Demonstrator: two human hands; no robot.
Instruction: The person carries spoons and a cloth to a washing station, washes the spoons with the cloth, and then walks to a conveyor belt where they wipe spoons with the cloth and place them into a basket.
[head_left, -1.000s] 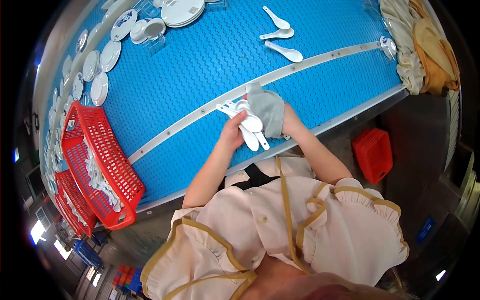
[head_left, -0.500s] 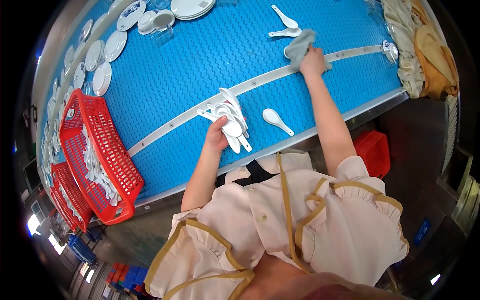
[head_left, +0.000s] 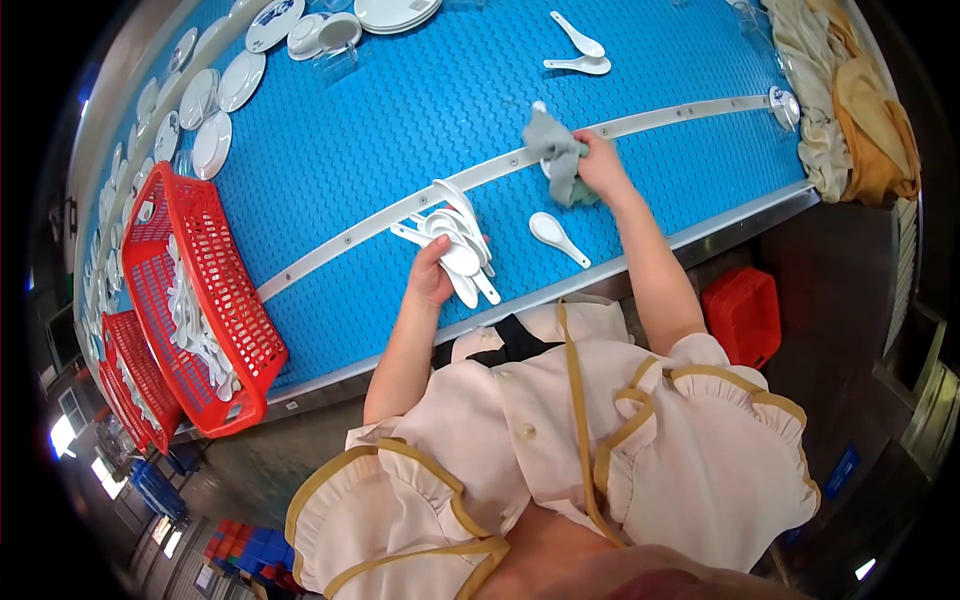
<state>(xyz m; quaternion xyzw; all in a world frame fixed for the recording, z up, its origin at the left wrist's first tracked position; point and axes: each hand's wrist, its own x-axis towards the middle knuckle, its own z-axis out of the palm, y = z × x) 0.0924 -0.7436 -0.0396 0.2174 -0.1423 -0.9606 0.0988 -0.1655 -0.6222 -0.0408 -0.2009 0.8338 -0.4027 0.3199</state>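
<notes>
My left hand [head_left: 433, 272] grips a bunch of white spoons [head_left: 458, 240] above the blue belt, near its front edge. My right hand [head_left: 601, 168] is closed on a grey cloth [head_left: 556, 150]; a white spoon, mostly covered by the cloth, shows at its edge. One loose spoon [head_left: 556, 238] lies on the belt between my two hands. Farther back, two more spoons [head_left: 580, 66] lie close together on the blue surface.
A red basket [head_left: 225, 285] holding spoons stands at the left, with another red basket [head_left: 140, 375] beyond it. Plates [head_left: 242, 80] and bowls line the back left. Yellowish cloths [head_left: 862, 130] lie at the right end. A metal strip [head_left: 400, 212] crosses the blue belt [head_left: 430, 110].
My right hand has moved left and toward me with the grey cloth, and a spoon shows under it. My left hand still holds its bunch in nearly the same place.
</notes>
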